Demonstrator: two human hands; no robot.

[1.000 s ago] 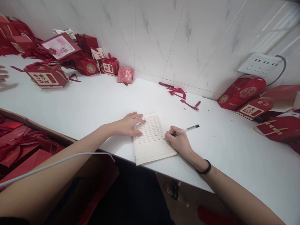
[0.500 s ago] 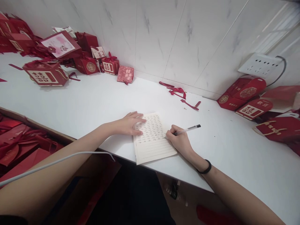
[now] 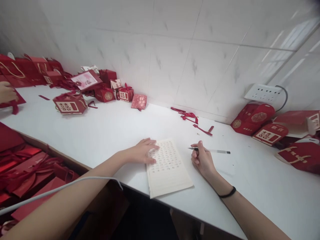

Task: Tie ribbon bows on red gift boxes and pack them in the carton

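Observation:
A notebook (image 3: 171, 183) with rows of handwriting lies on the white table, near its front edge. My left hand (image 3: 143, 151) rests on the page's left side with its fingers spread, holding nothing. Just right of the notebook, apart from the page, my right hand (image 3: 203, 160) is closed around a clear pen (image 3: 217, 151). The pen's dark tip points left toward the page, and its capped end points right. A black band (image 3: 228, 192) circles my right wrist.
Red gift boxes (image 3: 70, 104) line the table's back left, and more red boxes (image 3: 270, 134) stand at right below a power strip (image 3: 262, 92). Loose red ribbons (image 3: 188, 116) lie by the wall. Another person's hand (image 3: 7, 92) touches a red piece at far left. A white cable (image 3: 65, 185) crosses my left forearm.
My right hand has lifted the pen off the page and moved right, turning over. My left hand stays on the notebook. The view has tilted up, and another person's hand shows at left.

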